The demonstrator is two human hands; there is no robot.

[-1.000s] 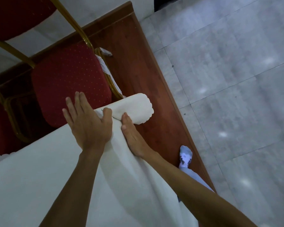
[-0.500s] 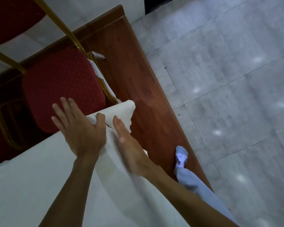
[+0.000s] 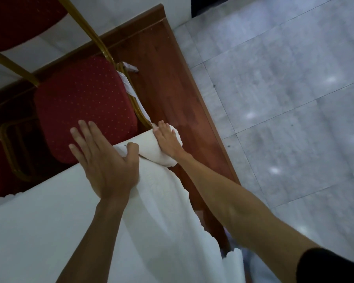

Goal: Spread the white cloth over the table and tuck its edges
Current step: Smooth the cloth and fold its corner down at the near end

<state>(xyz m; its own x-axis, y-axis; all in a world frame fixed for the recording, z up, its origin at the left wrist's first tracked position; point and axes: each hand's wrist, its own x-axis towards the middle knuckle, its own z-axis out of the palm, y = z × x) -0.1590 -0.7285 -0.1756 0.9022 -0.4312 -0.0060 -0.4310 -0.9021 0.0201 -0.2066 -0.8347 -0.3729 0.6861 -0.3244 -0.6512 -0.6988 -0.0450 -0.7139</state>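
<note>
The white cloth (image 3: pixel 39 231) covers the table across the lower left, and its scalloped edge hangs down on the right side. My left hand (image 3: pixel 104 160) lies flat on the cloth at the table's far corner, fingers straight and spread, thumb against a fold. My right hand (image 3: pixel 167 139) reaches past that corner and presses flat on the cloth's loose corner flap (image 3: pixel 161 158), which bulges over the table's edge. The table itself is hidden under the cloth.
A red padded chair (image 3: pixel 84 105) with a gold metal frame stands close behind the table corner. A reddish wooden platform (image 3: pixel 172 88) runs beneath, with grey floor tiles (image 3: pixel 284 99) to the right. A second red seat (image 3: pixel 18 19) shows at top left.
My right hand has swept from the side of the hanging cloth forward to the corner and now presses the flap there. The flap has bunched smaller. My left hand stays flat on the corner.
</note>
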